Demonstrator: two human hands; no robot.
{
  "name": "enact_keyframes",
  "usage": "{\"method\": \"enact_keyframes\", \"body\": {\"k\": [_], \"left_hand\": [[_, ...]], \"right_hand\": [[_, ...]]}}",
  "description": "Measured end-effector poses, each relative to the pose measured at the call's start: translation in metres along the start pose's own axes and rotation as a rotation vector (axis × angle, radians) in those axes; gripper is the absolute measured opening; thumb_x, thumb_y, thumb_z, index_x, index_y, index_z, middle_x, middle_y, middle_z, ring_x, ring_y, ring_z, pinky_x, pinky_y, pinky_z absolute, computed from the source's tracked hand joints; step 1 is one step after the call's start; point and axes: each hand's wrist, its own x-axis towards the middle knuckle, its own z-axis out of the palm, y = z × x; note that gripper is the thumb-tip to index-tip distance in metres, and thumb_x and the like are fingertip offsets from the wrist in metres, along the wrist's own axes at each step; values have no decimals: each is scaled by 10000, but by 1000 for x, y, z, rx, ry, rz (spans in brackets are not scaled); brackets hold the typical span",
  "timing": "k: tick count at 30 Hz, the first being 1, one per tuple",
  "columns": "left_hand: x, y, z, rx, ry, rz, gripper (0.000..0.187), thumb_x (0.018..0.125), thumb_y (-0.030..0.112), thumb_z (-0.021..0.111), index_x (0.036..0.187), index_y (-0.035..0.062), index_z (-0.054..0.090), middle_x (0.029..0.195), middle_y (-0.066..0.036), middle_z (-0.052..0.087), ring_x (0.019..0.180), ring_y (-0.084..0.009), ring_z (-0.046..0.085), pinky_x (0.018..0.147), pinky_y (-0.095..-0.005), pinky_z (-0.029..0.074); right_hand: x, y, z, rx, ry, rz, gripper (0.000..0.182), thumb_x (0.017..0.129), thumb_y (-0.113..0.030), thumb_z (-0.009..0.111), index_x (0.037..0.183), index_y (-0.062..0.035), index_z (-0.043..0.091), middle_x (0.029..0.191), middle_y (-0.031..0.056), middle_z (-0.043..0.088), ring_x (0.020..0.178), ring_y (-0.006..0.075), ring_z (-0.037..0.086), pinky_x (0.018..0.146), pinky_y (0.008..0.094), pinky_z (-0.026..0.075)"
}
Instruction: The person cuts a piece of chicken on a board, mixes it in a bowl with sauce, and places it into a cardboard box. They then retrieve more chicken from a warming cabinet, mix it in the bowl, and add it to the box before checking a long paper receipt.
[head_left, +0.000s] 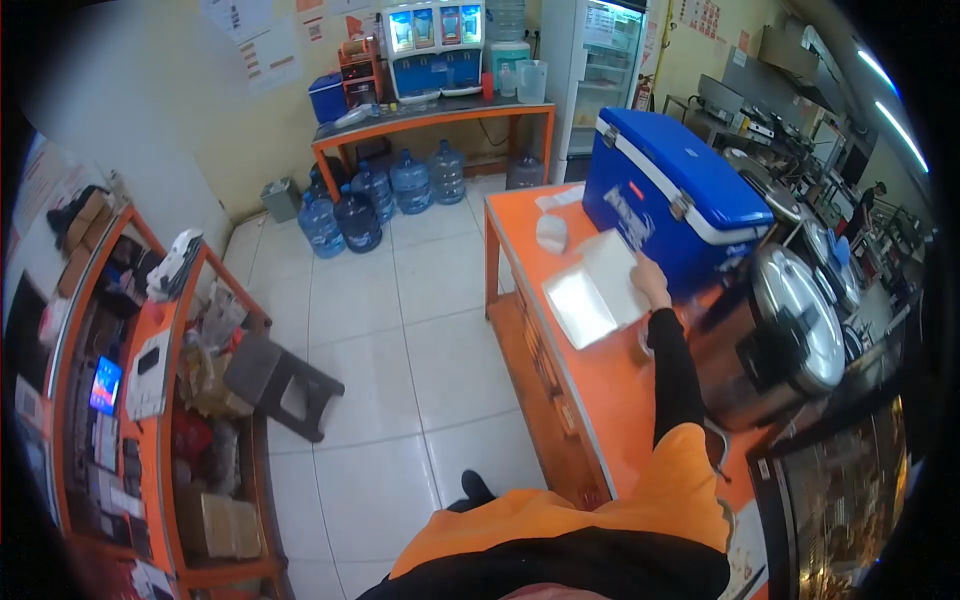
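My right hand [652,281] reaches over the orange table [628,405], its fingers closed at the right edge of an open white container [612,270]. The container's shiny, silvery section [580,306] faces up toward the front left. Just behind it stands a blue cooler box [680,185] with its lid down. A small, pale round item [551,234] sits left of the cooler. Near my wrist is a small clear cup [643,345], partly hidden by my sleeve. My left hand is out of view.
A large steel pot [775,335] stands right of my arm. Water bottles [410,182] are on the floor under a drink dispenser table [440,118]. At left are a grey stool [282,385] and orange shelves [165,400]. Another person [866,210] is far right.
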Motion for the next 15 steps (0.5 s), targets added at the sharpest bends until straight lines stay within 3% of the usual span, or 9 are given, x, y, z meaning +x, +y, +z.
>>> {"method": "enact_keyframes", "body": {"k": [4,6,7,9,10,11,14,15], "left_hand": [[101,184,-59,206,87,302,409,864,270,540,1188,26,487,983,-219,587,927,-321,575,830,-404,450],[168,312,-102,252,274,584,401,860,272,541,1167,17,512,963,-228,594,921,-330,579,831,-408,449],[200,383,-122,209,368,735,397,858,274,542,1156,12,525,953,-233,598,918,-335,581,831,-409,449],[184,539,-159,-117,219,896,362,887,242,492,1189,41,495,920,-131,612,794,-188,609,653,-314,470],[187,602,-172,-176,204,921,360,895,237,481,1204,52,480,927,-112,611,781,-171,603,637,-294,462],[166,659,-179,-236,189,940,358,904,232,470,1218,62,464,934,-92,610,769,-154,596,622,-274,455],[193,768,-187,-188,39,975,347,920,249,443,1217,70,456,941,-81,609,740,-151,585,596,-257,450],[224,781,-187,-149,-42,895,335,934,282,429,1190,73,477,913,-71,612,720,-135,570,573,-262,459]], "right_hand": [[59,25,39,-95,-84,146,420,769,-147,454,1184,-115,512,1080,209,597,1031,385,556,847,470,443],[72,18,37,-118,-80,121,439,776,-179,531,1209,-114,498,1076,197,601,1037,374,556,856,459,442],[75,-1,26,-63,29,123,433,778,-176,565,1203,-118,509,1067,188,607,1034,359,562,861,438,442],[89,-55,-8,116,300,43,382,792,-148,599,1166,-101,539,1045,170,617,1017,328,576,863,397,441],[102,-77,-25,239,454,-39,337,803,-122,599,1135,-81,558,1032,163,622,1004,313,583,861,378,440],[120,-86,-35,169,629,-54,294,817,-91,576,1110,-63,569,1017,151,626,983,307,587,854,367,438],[186,-81,-54,-145,1042,49,235,848,-81,550,1074,-22,574,1005,126,630,949,297,590,839,372,431],[209,-82,-58,-186,1078,68,233,858,-110,546,1078,-38,578,1014,117,630,949,286,590,836,367,429]]}}
